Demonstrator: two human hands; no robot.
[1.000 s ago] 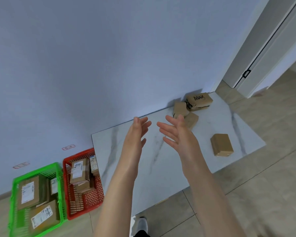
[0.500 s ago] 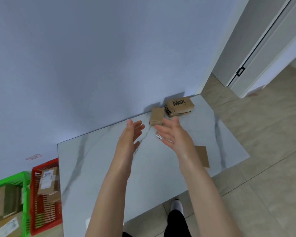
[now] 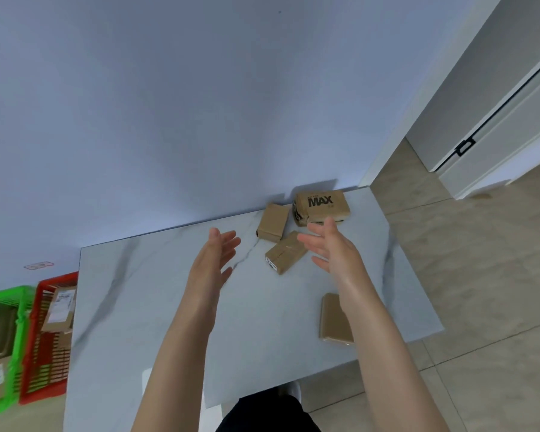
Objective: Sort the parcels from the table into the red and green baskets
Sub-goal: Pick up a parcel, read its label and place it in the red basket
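Both my hands hover empty over the white marble table, palms facing each other. My left hand has straight fingers. Fingers spread, my right hand is just right of a small brown parcel with a white label at its end. Behind it lie another plain brown parcel and a larger box printed MAX against the wall. A flat brown parcel near the table's right front is partly hidden by my right forearm. On the floor at far left stand the red basket and the green basket, both holding parcels.
A blue-grey wall runs behind the table. Tiled floor lies to the right, with a white door and frame at the upper right. My legs and a shoe show below the table's front edge.
The view has shifted right, so the baskets slid to the far left edge. Both hands have moved forward over the table toward the parcels near the wall, still empty.
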